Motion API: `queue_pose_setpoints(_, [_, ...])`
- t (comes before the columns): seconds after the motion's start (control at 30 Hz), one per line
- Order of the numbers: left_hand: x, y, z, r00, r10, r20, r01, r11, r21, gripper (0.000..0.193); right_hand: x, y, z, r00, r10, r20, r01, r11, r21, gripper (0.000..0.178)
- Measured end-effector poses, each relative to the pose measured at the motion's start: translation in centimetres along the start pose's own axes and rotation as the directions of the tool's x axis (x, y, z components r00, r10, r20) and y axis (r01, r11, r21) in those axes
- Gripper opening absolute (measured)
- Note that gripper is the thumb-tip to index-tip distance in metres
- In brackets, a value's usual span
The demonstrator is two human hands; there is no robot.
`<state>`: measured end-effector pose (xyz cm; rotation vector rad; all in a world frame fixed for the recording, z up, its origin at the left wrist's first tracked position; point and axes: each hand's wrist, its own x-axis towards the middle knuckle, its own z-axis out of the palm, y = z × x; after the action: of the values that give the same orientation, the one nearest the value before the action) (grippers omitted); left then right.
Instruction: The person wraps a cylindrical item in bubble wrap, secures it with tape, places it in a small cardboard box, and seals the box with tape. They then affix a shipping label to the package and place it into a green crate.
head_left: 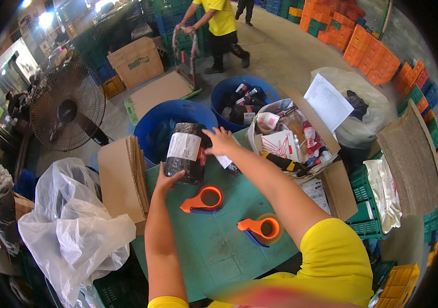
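A black plastic-wrapped package (185, 168) with a white label is held at the table's far edge, in front of a blue barrel (149, 105). My left hand (167, 178) grips its lower left side, thumb up along the wrap. From the right, my right hand (220, 141) presses its fingers against the package's side. Under my right wrist lies another small labelled packet (227, 163), partly hidden. Nearer me on the green tabletop (219, 256) rest two orange tape dispensers, one (202, 199) close to my left hand and the other (261, 227) below my right forearm.
Another blue barrel (244, 82) holds dark wrapped packages. At right stands a box of supplies (280, 138) with a paper sheet (328, 102). Flat cardboard (121, 177) and clear plastic bags (75, 220) are at left, near a fan (67, 110). Beyond, a person pushes a trolley (185, 56).
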<state>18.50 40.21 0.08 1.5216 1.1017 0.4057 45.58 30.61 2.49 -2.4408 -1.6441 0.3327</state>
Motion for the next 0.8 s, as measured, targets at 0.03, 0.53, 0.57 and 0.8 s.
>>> queue_pose_setpoints(0.03, [-0.1, 0.1, 0.2, 0.998, -0.034, 0.053, 0.032, 0.998, 0.047, 0.136, -1.3, 0.3, 0.1, 1.0, 0.021, -0.017, -0.023, 0.992, -0.12, 0.08])
queue_pose_setpoints(0.53, [-4.2, -1.2, 8.1, 0.973, 0.083, -0.215, 0.027, 0.886, 0.463, 0.099, -29.1, -0.3, 3.0, 0.925, 0.012, -0.379, 0.205, 0.825, 0.527, 0.036])
queue_pose_setpoints(0.57, [-5.9, -0.9, 8.2, 0.959, 0.203, -0.197, -0.096, 0.888, 0.45, 0.096, -33.0, 0.3, 2.9, 0.943, 0.036, -0.329, 0.156, 0.829, 0.537, 0.032])
queue_pose_setpoints(0.8, [-22.5, -0.2, 13.7, 0.725, 0.672, 0.155, -0.669, 0.632, 0.392, 0.056, -57.0, 1.2, 3.1, 0.897, 0.428, -0.11, -0.339, 0.827, 0.448, 0.027])
